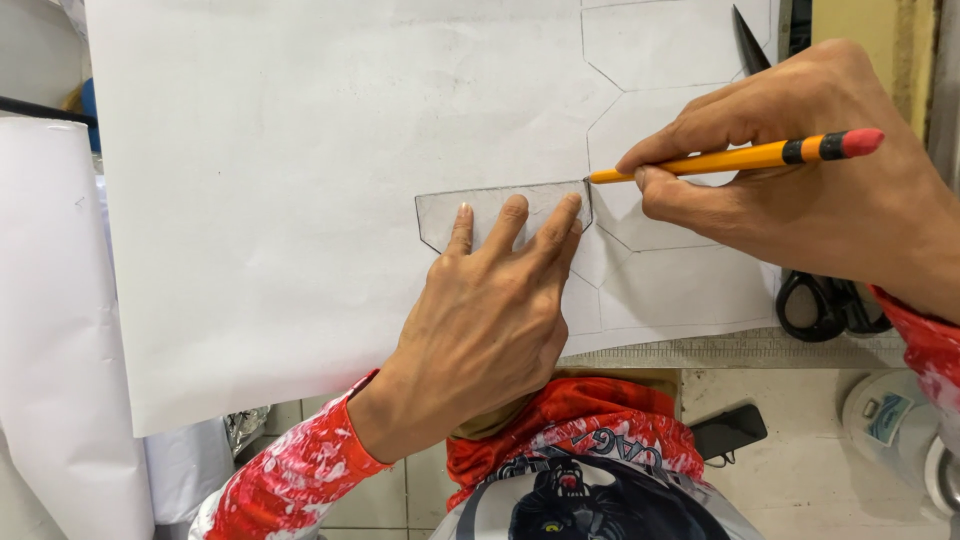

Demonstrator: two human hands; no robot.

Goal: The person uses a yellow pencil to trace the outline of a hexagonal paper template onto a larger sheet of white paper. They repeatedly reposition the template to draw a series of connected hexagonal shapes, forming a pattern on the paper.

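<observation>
Left hand [480, 310] presses flat on clear template [500, 212]; right hand [800, 180] pinches pencil [730, 160], tip touching its right corner.

template [500, 205] on paper sheet [300, 200] | left hand [480, 320] on template | pencil [735, 158] tip at template's right corner | scissors [830, 300] under right hand [800, 190], right of sheet

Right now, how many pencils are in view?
1: a yellow wooden pencil with a pink eraser, held in the right hand, its tip at the clear plastic template's corner. Others may be hidden.
</observation>
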